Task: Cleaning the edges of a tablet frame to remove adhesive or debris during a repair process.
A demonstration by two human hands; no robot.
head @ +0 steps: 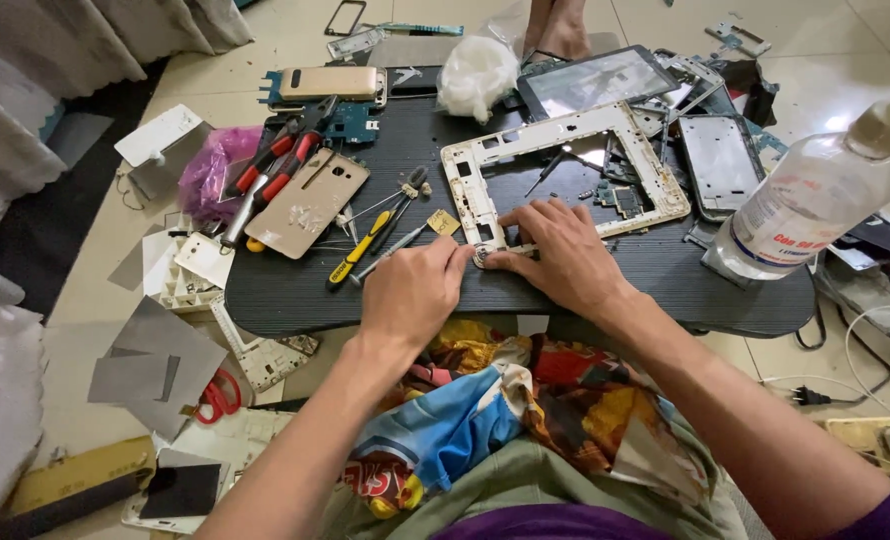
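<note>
A white tablet frame [475, 190] lies on a low black table [295, 285]. My left hand [413, 290] grips a thin metal tool, tweezers by the look of it [395, 248], its fingers meeting a small round part [482, 257] at the frame's near corner. My right hand [557, 250] presses on the frame's lower edge and pinches the same small part from the right. Inside the frame sit a circuit board [627, 200] and a dark thin tool [547, 170].
Yellow-handled cutters [360, 250], red-handled pliers [265, 180], a gold back cover [307, 203], a gold phone [330, 82], a tablet screen [595, 80] and a clear liquid bottle [815, 195] crowd the table. Scissors [217, 397] and grey sheets [150, 365] lie on the floor. Another person's foot [563, 35] is beyond.
</note>
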